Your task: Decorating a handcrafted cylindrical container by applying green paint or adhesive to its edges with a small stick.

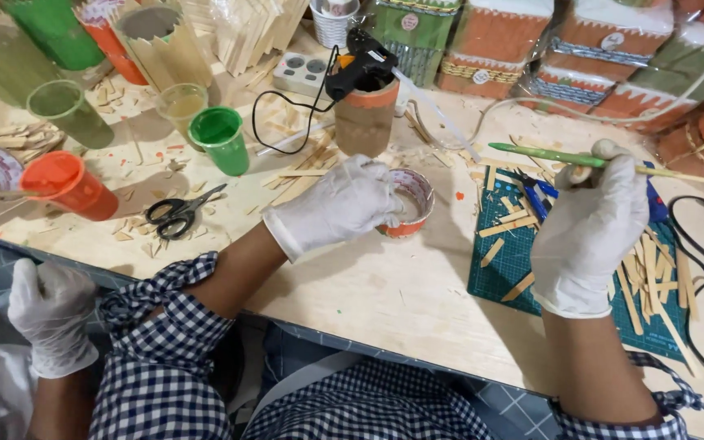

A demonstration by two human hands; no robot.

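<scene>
Left hand fingers grip a small orange paper cup, bare of sticks; right hand fingers clasp a green brush; finished stick-clad holders stand behind.

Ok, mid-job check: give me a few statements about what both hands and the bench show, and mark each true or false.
1. The left hand holds a small round cup on the table. True.
2. The right hand has its grip on scissors. False: it holds a green-handled brush; the scissors lie untouched on the table.
3. The glue gun stands in a cylindrical holder. True.
4. The green cutting mat is bare. False: wooden sticks lie scattered on it.
5. Both hands wear white gloves. True.
</scene>
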